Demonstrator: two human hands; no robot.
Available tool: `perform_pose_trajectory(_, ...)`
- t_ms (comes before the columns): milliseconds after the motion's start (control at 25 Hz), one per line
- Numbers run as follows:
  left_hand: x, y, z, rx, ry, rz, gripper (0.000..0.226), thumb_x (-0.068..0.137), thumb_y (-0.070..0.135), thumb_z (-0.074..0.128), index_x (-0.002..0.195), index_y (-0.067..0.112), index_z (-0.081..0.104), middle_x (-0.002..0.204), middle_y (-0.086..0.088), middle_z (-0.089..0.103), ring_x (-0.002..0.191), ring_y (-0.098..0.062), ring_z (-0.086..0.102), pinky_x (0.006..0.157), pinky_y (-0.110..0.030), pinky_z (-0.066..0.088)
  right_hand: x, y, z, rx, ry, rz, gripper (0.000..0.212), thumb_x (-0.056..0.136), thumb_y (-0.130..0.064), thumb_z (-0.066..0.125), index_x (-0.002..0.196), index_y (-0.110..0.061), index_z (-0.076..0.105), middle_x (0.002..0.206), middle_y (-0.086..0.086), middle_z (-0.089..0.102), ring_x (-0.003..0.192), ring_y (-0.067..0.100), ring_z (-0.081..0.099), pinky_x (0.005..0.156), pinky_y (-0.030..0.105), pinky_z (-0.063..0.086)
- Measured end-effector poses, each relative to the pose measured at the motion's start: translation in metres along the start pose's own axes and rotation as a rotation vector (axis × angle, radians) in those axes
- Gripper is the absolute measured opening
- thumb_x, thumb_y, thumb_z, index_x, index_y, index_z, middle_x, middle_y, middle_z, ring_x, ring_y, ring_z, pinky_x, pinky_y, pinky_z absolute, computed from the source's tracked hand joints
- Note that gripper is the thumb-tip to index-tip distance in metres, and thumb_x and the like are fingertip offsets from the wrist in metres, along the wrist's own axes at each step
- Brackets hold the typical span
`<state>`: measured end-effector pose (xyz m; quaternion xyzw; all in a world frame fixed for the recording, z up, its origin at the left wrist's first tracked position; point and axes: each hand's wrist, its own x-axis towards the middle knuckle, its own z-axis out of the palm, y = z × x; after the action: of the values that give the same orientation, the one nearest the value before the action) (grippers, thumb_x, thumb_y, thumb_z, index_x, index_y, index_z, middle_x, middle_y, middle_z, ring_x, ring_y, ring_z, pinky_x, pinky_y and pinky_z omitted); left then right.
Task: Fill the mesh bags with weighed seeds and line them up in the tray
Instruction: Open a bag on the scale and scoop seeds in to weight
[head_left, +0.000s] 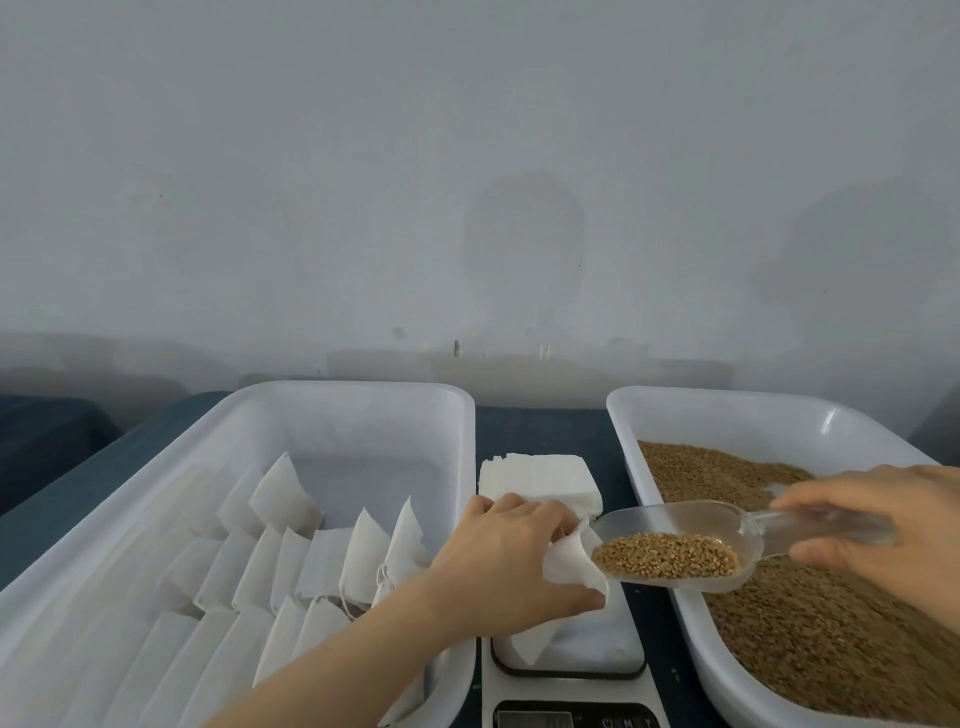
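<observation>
White mesh bag (571, 564) pinched in your left hand (511, 558), above scale (571, 649). Your right hand (883, 525) fingers curl round clear scoop (691, 519) handle; seeds (667, 556) heaped just beside your left fingertips.

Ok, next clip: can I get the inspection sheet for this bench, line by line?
Surface: dark blue table, showing between and behind the trays.
Job's things: left tray holds white bags in rows, far end unfilled; seed tray on the right holds loose seeds; scale between them, display unreadable; mesh bag over the scale; clear scoop loaded with seeds, lip at the bag's mouth.
Clutter: stack of spare bags behind the scale; nothing else seen.
Hands: left hand fingers hold the mesh bag open; right hand grips the scoop handle.
Cables: nothing seen.
Surroundings: plain grey wall, faintly stained.
</observation>
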<state>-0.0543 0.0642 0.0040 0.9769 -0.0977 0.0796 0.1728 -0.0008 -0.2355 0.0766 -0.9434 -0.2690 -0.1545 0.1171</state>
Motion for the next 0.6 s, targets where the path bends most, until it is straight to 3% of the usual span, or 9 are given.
perform_pose_trajectory(120, -0.001, 0.000, 0.001, -0.004, -0.012, 0.005, 0.060, 0.073, 0.071, 0.054, 0.123, 0.038, 0.044, 0.123, 0.020, 0.052, 0.112, -0.003, 0.040, 0.093, -0.024, 0.020, -0.001, -0.009, -0.005, 0.044, 0.004, 0.018, 0.036, 0.057, -0.073, 0.051, 0.092, -0.075, 0.048, 0.101, -0.049, 0.048, 0.071, -0.001, 0.053, 0.066, 0.035, 0.046)
perform_pose_trajectory(360, -0.001, 0.000, 0.000, -0.017, -0.036, 0.001, 0.059, 0.074, 0.071, 0.055, 0.123, 0.040, 0.042, 0.123, 0.021, 0.051, 0.112, -0.002, 0.041, 0.101, -0.027, 0.022, 0.001, -0.033, -0.012, 0.017, 0.026, -0.032, 0.040, 0.059, -0.065, 0.049, 0.098, -0.071, 0.046, 0.101, -0.054, 0.044, 0.060, -0.005, 0.048, 0.063, 0.024, 0.032)
perform_pose_trajectory(520, -0.001, 0.001, 0.001, 0.009, -0.017, 0.014, 0.060, 0.075, 0.071, 0.055, 0.124, 0.040, 0.042, 0.124, 0.020, 0.051, 0.109, -0.002, 0.039, 0.096, -0.025, 0.020, 0.005, -0.028, -0.013, 0.023, -0.021, -0.027, 0.036, 0.059, -0.070, 0.048, 0.095, -0.073, 0.046, 0.094, -0.050, 0.051, 0.070, -0.002, 0.054, 0.075, 0.034, 0.035)
perform_pose_trajectory(600, -0.001, 0.001, 0.000, -0.005, -0.024, 0.009, 0.064, 0.073, 0.074, 0.056, 0.125, 0.039, 0.040, 0.125, 0.019, 0.049, 0.100, 0.000, 0.032, 0.092, -0.024, 0.019, 0.010, -0.028, -0.014, 0.000, -0.051, -0.039, 0.034, 0.061, -0.073, 0.044, 0.094, -0.071, 0.048, 0.090, -0.045, 0.055, 0.072, -0.005, 0.053, 0.079, 0.033, 0.032)
